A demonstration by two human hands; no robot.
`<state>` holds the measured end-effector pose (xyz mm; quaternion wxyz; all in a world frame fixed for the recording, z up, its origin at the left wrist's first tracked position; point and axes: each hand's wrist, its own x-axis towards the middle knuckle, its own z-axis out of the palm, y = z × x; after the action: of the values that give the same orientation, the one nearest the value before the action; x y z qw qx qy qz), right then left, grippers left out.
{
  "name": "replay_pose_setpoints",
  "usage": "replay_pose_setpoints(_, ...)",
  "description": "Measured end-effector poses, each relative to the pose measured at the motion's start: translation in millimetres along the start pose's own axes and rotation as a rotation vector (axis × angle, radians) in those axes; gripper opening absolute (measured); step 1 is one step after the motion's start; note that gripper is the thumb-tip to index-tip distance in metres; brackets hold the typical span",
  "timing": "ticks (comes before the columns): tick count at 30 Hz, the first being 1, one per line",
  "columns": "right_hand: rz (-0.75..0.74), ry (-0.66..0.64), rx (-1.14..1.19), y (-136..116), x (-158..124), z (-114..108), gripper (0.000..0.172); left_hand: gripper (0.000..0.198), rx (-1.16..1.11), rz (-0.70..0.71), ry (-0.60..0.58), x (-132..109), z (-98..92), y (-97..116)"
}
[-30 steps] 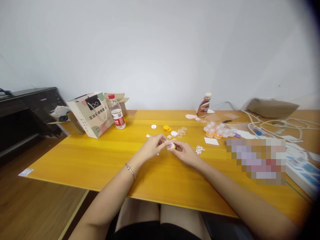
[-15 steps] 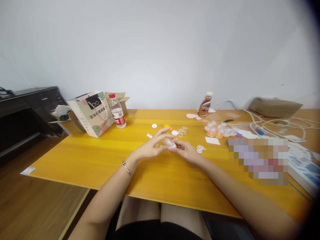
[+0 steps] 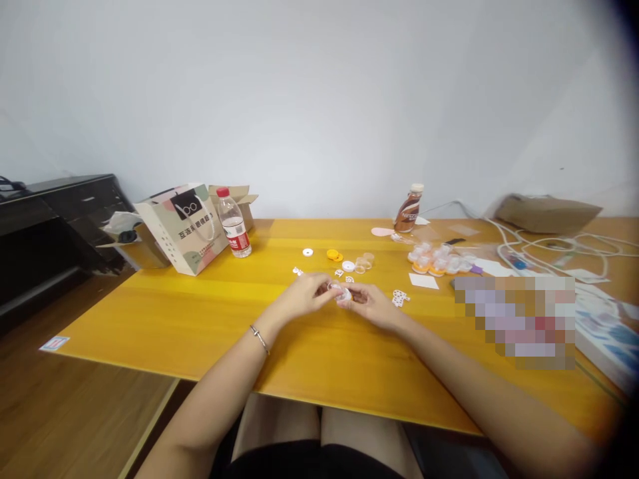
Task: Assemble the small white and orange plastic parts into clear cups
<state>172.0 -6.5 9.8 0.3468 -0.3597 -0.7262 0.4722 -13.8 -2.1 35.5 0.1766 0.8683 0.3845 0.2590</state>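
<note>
Over the middle of the yellow table [image 3: 200,313], my left hand [image 3: 307,293] and my right hand [image 3: 374,305] meet around a small clear and white plastic piece [image 3: 341,293]. The fingers of both hands are closed on it, and some fingertips are hidden behind it. Just beyond lie orange discs [image 3: 334,255], a white disc [image 3: 348,266], clear round cups [image 3: 365,262] and small white cut-out pieces [image 3: 339,273]. Another white disc [image 3: 308,252] is farther left. White perforated pieces [image 3: 400,297] lie right of my right hand.
A paper bag [image 3: 184,229], a red-capped water bottle [image 3: 233,226] and cardboard boxes stand at the left. Toward the right are a brown drink bottle [image 3: 409,209], a cluster of clear and orange pieces [image 3: 439,259], a white card [image 3: 424,281], white cables and a brown package [image 3: 549,214].
The fingers of my left hand, raised and spread before, have come down and closed around the plastic piece. My right hand has stayed nearly in place.
</note>
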Motion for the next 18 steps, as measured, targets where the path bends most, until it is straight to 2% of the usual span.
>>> replay_pose_setpoints(6, 0.033, -0.117, 0.029, -3, -3, -4, 0.036, 0.029, -0.038, 0.081, -0.014, -2, 2.8, 4)
replay_pose_setpoints(10, -0.005, -0.088, -0.032, 6, 1, -6, 0.031, 0.028, -0.042, 0.116, -0.002, -1, 6.3, 5)
replay_pose_setpoints(13, -0.055, 0.098, -0.104, 18, 8, -19, 0.031, 0.034, 0.011, 0.075, 0.102, 2, 2.9, -2)
replay_pose_setpoints(16, -0.017, 0.461, -0.253, 35, 14, -49, 0.037, 0.032, 0.115, -0.075, 0.275, 6, -6.5, -21)
replay_pose_setpoints(18, 0.019, 0.686, -0.467, 49, 16, -75, 0.039, 0.028, 0.19, -0.191, 0.339, 8, -12.5, -37)
